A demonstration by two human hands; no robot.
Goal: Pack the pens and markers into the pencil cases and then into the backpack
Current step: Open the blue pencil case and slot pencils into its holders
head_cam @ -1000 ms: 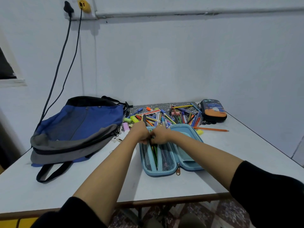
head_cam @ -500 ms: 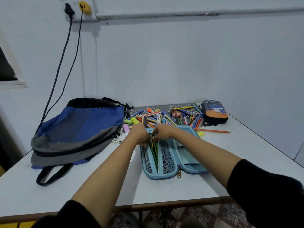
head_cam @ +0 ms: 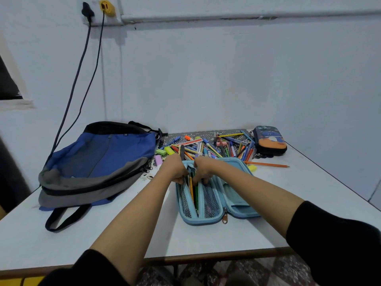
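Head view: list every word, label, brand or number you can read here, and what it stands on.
Nothing reads clearly.
White strip with red edging in the pile of pens and markers: red print, too blurred to read.
Blue and grey fabric backpack: small dark tag near its top, too small to read.
Dark zipped pencil case with orange and blue cartoon print: no letters can be made out.

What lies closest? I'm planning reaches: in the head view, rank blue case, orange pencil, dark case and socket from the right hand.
1. Blue case: the right hand touches it.
2. Orange pencil: lying to the right.
3. Dark case: back right corner.
4. Socket: high up, far left.
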